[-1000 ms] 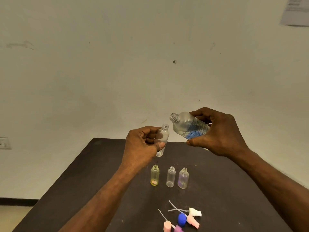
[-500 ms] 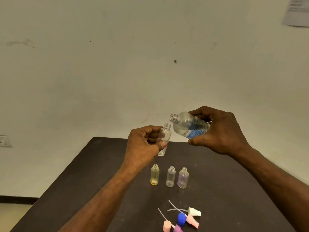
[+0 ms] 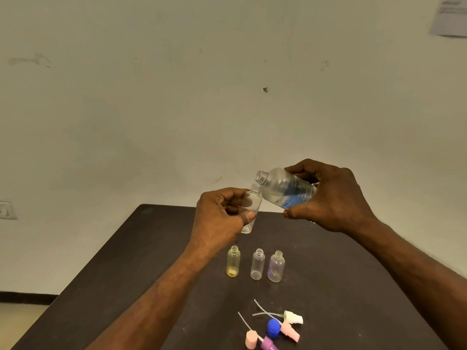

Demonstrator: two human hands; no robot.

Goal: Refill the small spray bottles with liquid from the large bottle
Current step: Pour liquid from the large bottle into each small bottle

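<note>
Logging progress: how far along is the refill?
Done: spray caps are off and lie on the table. In hand: left hand holds a clear small bottle, right hand tilts the large bottle near its neck; no stream visible. Left: yellow, clear and purple-tinted bottles stand open and look empty.

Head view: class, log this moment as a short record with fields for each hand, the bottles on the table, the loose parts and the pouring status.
Left hand: holds small clear bottle, uncapped
Right hand: holds large bottle, tilted, mouth beside the small bottle's neck
Standing on table: yellow bottle, clear bottle, purple-tinted bottle, all uncapped
Loose parts: spray heads with tubes, blue cap
Pouring: no stream visible
</note>
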